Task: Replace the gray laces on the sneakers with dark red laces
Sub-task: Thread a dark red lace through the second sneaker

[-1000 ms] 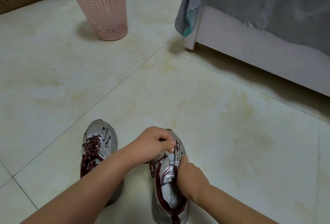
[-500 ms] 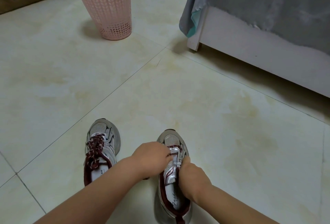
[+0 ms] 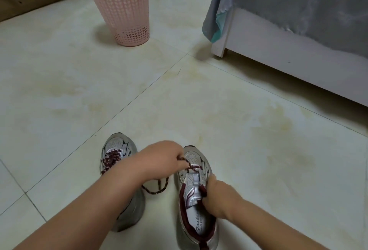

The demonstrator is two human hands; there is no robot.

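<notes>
Dark red lace [image 3: 186, 163] pinched in left hand [image 3: 161, 158]; right sneaker [image 3: 196, 196] collar gripped by right hand [image 3: 216, 194]. Risk: lace end tugged back out of eyelet by overpull.

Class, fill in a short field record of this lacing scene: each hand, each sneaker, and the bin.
left hand: pinches dark red lace, pulling it up and left
right hand: grips right sneaker at its collar
left sneaker: dark red lacing in place
pink basket: upright, far left on floor
</notes>
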